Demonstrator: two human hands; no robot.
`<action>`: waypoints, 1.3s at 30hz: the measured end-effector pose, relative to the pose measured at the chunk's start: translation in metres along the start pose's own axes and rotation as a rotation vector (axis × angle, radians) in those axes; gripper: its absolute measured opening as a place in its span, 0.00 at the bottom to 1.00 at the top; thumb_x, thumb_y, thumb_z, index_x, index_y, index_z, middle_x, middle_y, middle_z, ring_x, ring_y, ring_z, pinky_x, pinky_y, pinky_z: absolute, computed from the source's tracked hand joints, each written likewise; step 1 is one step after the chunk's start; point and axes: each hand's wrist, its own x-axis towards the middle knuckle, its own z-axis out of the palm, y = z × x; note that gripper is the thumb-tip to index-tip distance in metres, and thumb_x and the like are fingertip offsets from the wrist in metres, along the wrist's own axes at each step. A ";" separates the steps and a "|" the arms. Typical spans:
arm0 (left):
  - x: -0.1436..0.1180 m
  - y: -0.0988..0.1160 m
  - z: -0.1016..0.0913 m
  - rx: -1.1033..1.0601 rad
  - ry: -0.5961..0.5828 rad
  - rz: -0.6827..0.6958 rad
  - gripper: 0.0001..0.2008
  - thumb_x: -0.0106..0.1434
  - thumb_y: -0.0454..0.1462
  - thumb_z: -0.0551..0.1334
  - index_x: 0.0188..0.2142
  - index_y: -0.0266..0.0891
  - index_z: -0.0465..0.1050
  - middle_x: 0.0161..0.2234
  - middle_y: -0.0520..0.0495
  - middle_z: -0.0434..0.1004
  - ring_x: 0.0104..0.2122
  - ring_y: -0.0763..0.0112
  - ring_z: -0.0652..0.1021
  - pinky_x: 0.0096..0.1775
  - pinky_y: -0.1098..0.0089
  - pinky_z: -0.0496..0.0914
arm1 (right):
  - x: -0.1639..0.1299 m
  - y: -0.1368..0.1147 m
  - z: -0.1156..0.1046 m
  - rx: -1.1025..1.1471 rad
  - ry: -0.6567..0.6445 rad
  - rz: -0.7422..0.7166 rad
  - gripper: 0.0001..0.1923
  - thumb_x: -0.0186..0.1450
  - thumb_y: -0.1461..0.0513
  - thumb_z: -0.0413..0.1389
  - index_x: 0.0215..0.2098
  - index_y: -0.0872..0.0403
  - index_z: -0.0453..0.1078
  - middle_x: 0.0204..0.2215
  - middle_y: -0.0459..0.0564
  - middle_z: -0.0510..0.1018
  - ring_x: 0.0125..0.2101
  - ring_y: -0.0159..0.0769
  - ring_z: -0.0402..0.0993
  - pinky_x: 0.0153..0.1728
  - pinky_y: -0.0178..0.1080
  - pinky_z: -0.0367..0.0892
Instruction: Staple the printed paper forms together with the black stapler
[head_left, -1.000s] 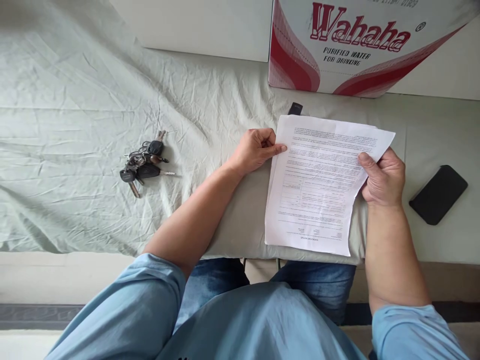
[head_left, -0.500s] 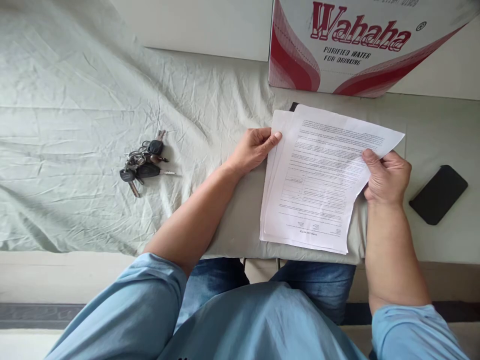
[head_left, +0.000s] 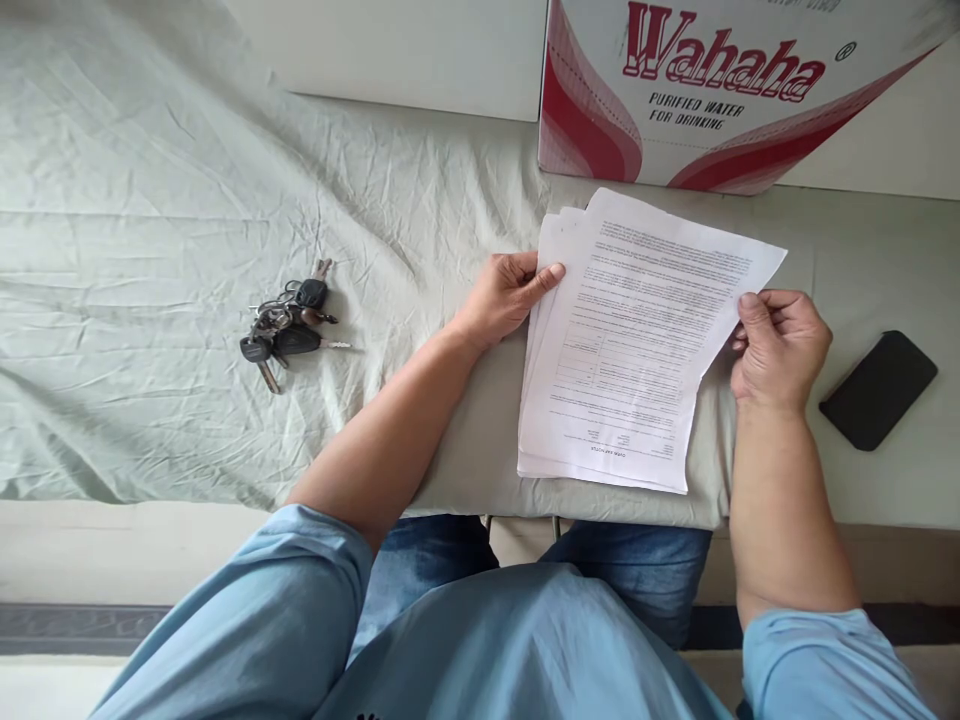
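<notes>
A small stack of printed white paper sheets (head_left: pixel 630 340) lies in front of me on the cloth-covered table (head_left: pixel 150 250), its text upside down to me. My left hand (head_left: pixel 510 295) holds the stack's left edge, thumb on top of the sheets. My right hand (head_left: pixel 780 345) pinches the right edge of the top sheet between thumb and fingers. The sheets are fanned slightly, with lower sheets showing at the left and bottom edges.
A bunch of keys (head_left: pixel 289 325) lies on the wrinkled pale green cloth to the left. A black phone (head_left: pixel 877 390) rests at the right. A red-and-white "Wahaha" cardboard box (head_left: pixel 712 90) stands at the back, just beyond the papers.
The top sheet shifted up and left over the others, and the stack fanned out. A small black object behind the papers' top edge is now covered. My right hand moved slightly right.
</notes>
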 end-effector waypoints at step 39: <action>0.018 -0.006 -0.026 -0.185 0.248 0.072 0.32 0.64 0.64 0.80 0.57 0.50 0.84 0.59 0.44 0.90 0.68 0.45 0.86 0.62 0.49 0.85 | 0.005 -0.024 -0.003 0.272 -0.166 -0.098 0.22 0.47 0.48 0.85 0.35 0.43 0.88 0.57 0.47 0.92 0.67 0.65 0.86 0.70 0.77 0.80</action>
